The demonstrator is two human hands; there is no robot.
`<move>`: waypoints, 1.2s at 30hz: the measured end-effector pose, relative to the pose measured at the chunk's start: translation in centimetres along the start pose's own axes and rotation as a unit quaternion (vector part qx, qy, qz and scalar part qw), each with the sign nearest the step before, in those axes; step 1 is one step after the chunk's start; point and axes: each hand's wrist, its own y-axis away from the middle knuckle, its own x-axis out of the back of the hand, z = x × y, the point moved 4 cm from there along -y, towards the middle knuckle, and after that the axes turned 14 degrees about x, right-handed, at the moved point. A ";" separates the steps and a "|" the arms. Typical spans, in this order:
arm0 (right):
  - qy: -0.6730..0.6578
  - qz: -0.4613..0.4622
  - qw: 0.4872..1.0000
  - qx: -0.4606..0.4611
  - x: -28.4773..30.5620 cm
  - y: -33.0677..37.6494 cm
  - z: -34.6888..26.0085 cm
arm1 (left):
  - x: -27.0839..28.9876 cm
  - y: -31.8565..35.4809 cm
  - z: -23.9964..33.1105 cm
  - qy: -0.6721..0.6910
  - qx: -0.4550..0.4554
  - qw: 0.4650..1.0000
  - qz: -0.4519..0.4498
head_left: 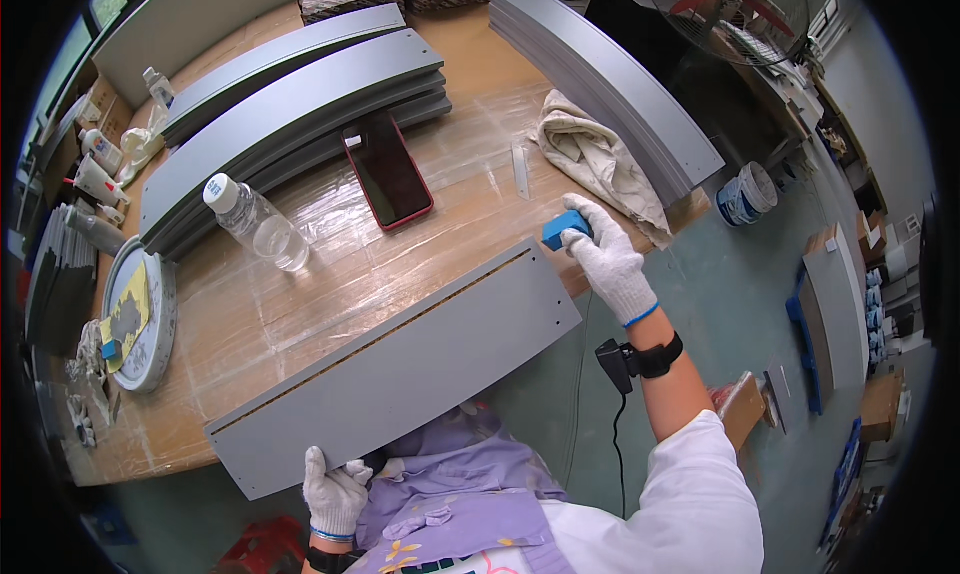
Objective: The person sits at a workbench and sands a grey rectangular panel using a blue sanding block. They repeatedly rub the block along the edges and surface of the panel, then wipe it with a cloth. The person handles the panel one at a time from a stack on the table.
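A long grey panel (400, 369) lies tilted across the near edge of the wooden table (300, 314), its long top edge showing a brown core. My left hand (335, 489), in a white glove, grips the panel's near lower corner. My gloved right hand (605, 254) holds a small blue block (563, 229) against the panel's far right corner.
Stacks of curved grey panels (300, 104) lie at the back, another stack (620, 84) at the right. A phone in a red case (387, 174), a lying plastic bottle (255, 222), a crumpled cloth (600, 159) and a round clock (140, 314) rest on the table. A bucket (745, 194) stands on the floor.
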 end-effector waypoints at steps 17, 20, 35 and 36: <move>0.015 -0.043 0.995 0.086 -0.5 -0.5 1.6 | -0.2 0.2 -0.2 -0.005 -0.030 0.998 0.048; 0.013 -0.061 0.994 0.085 0.4 1.4 1.7 | -0.6 0.5 -0.2 -0.017 -0.044 0.997 0.055; -0.014 -0.028 0.999 0.044 3.7 10.7 2.3 | -0.5 0.2 0.1 -0.056 -0.040 0.997 0.033; -0.014 -0.056 0.998 0.029 4.2 11.3 2.3 | -0.5 0.4 0.0 -0.057 -0.047 0.997 0.037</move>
